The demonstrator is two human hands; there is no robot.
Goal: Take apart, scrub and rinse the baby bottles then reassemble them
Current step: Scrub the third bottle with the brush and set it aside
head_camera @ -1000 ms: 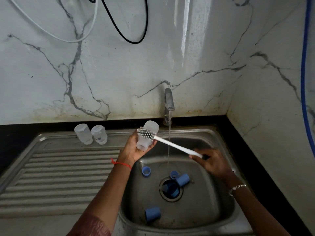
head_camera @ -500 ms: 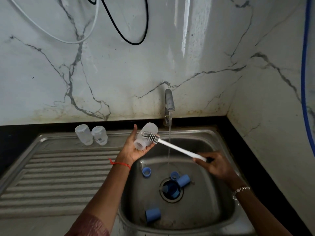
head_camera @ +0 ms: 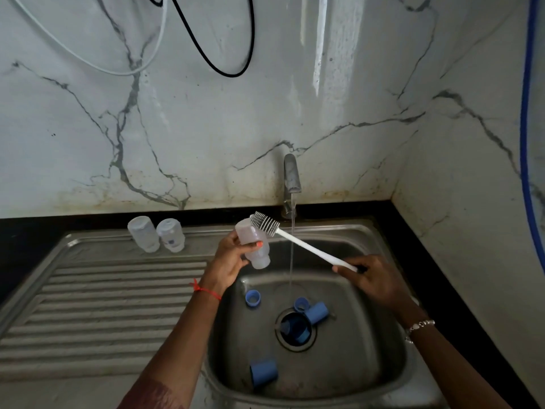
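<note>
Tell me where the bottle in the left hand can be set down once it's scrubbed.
The ribbed steel drainboard is bare in front of the two upturned clear bottles, left of the left arm. The steel basin is crowded: blue plastic caps cluster round its drain, another lies near the front wall.

The right hand [head_camera: 374, 283] hides the end of the brush [head_camera: 306, 245]; the standing bottle [head_camera: 171, 239] bears unreadably small print.

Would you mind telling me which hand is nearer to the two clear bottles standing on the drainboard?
Left. The left hand, gripping a bottle, is just right of the two clear bottles; the right hand, holding the brush, is farther right, beyond the water stream.
</note>
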